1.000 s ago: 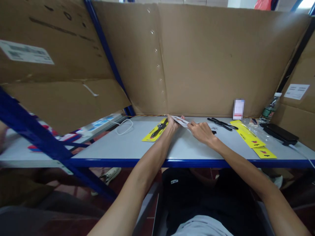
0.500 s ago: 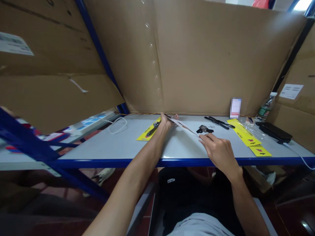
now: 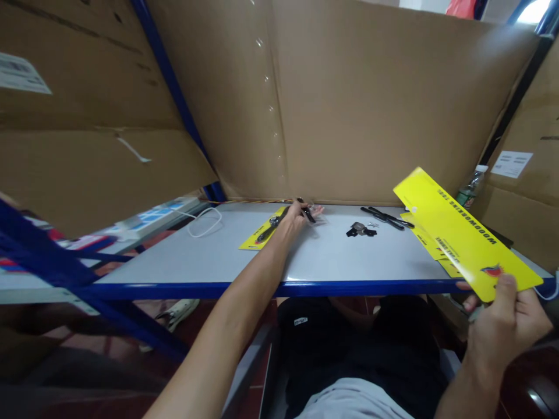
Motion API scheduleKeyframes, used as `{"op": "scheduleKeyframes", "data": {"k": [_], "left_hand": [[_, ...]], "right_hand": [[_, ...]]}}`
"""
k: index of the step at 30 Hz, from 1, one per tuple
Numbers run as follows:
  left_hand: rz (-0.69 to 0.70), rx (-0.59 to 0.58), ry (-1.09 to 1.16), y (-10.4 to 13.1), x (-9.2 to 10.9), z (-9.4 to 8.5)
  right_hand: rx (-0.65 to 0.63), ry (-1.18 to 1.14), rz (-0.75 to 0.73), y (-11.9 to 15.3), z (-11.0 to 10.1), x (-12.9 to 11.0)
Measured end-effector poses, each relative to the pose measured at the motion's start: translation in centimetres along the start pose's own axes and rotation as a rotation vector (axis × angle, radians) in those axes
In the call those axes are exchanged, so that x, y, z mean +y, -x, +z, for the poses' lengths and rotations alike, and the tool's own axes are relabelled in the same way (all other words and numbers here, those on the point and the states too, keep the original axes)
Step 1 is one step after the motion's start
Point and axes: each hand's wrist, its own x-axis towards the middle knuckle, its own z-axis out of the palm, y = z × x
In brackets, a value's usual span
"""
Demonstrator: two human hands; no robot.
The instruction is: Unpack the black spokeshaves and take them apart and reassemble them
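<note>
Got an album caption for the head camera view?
Right hand holds a yellow card; left hand holds a black item over the table.

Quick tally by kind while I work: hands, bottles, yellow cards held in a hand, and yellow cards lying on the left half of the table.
Hands: 2 (left hand, right hand)
Bottle: 1
Held yellow card: 1
Left-side yellow card: 1
Total: 5

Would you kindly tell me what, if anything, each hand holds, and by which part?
Right hand: yellow card, by its lower edge. Left hand: black item, gripped part unclear.
</note>
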Motion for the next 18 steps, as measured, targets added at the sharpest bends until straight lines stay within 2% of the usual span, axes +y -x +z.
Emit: {"op": "scheduleKeyframes", "data": {"k": [1,3,5,7,10,12,14,15,18], "left_hand": [[-0.009,-0.004,-0.032,0.2,0.1,0.2],[-0.012,-0.03,-0.094,0.6,0.4,0.8],[0.096,-0.084,-0.27,1.2,0.9,1.3],[0.332,-0.138,-0.624,2.1,1.1,2.0],[0.721,-0.142,-1.348,3.8,0.2,2.8],[0.856,-0.109,-1.83,4.9,-1.3,3.0],[0.86,-0.075,-2.164,5.7,-3.2,2.8],[0.82,-0.055,-2.277,6.0,-4.1,2.6],[0.824,-0.067,-2.46,6.2,-6.0,1.9]], "right_hand": [[0.071,-0.037,0.005,-0.7,0.0,0.7],[0.134,-0.055,0.002,-2.1,0.1,2.1],[0.137,-0.059,0.005,-3.2,-0.2,3.4],[0.156,-0.065,0.007,-3.7,-0.5,4.2],[0.203,-0.081,-0.006,-3.7,-0.9,4.4],[0.217,-0.089,-0.009,-3.4,-0.9,4.0],[0.22,-0.088,-0.001,-3.1,-1.0,3.6],[0.221,-0.085,0.005,-3.0,-1.0,3.5],[0.237,-0.084,0.002,-3.0,-1.1,3.6]]}}
